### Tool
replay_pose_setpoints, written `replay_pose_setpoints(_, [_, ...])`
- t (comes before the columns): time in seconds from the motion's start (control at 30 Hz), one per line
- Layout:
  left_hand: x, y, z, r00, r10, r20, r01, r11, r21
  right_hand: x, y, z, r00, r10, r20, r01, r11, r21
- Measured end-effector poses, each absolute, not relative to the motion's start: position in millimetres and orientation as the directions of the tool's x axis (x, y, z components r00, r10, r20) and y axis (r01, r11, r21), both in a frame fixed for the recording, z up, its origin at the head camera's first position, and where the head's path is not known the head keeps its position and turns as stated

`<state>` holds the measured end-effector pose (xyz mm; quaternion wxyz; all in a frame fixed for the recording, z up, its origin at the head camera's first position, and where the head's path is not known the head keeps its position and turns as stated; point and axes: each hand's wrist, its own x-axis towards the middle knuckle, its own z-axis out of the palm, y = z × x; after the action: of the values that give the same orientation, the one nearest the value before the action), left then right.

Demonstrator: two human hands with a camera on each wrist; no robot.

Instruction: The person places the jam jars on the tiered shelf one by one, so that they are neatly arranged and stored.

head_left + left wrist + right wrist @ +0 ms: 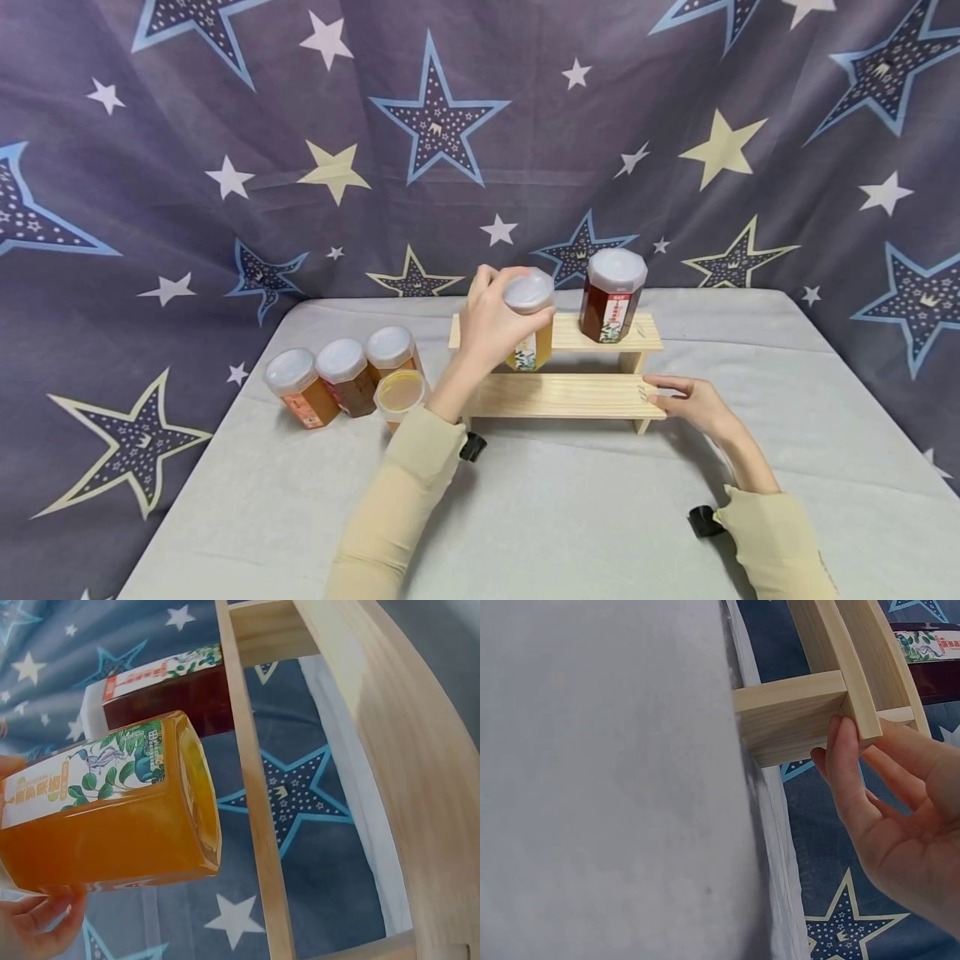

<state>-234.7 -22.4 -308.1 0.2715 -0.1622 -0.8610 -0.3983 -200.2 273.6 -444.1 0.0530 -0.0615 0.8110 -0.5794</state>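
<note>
My left hand grips a jar of golden honey near its pale lid. The jar is held near the upper board of a two-step wooden shelf, and a gap shows between its base and that board in the left wrist view. On the upper board's right part stands a dark red jar with a white lid. My right hand pinches the right end of the lower board between thumb and fingers, seen close in the right wrist view.
Left of the shelf, several lidded jars cluster on the grey-covered table. The nearest one, a jar with a yellowish top, is partly behind my left forearm. A star-patterned curtain hangs behind the table.
</note>
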Motion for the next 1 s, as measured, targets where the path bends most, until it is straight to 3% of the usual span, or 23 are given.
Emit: replay_pose_setpoints(1.0, [-282, 11, -318, -0.844, 0.07, 0.532, 0.418, 0.706, 0.572, -201, 275, -444, -0.986, -0.166, -0.027, -0.034, 0.356, -0.934])
